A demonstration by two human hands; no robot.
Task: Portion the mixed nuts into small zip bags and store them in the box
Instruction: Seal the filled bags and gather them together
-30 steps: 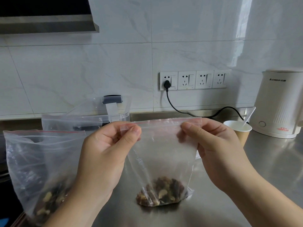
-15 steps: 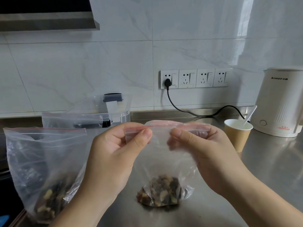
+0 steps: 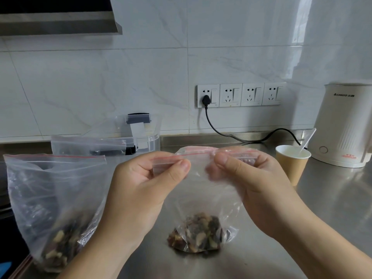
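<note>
steel desk (image 3: pixel 332 208) fills the lower frame; big nut bag (image 3: pixel 54 198) stands at lower left, clear box (image 3: pixel 141 135) behind it near centre; left hand (image 3: pixel 141 194) and right hand (image 3: pixel 255 188) each pinch the small zip bag (image 3: pixel 201 198) by its red seal, centre frame; nuts (image 3: pixel 198 236) rest at its bottom on the desk.

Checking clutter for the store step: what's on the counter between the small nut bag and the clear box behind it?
Head view: bare steel counter lies between the small zip bag and clear box; both hands pinch the bag's seal in front of that stretch.
</note>
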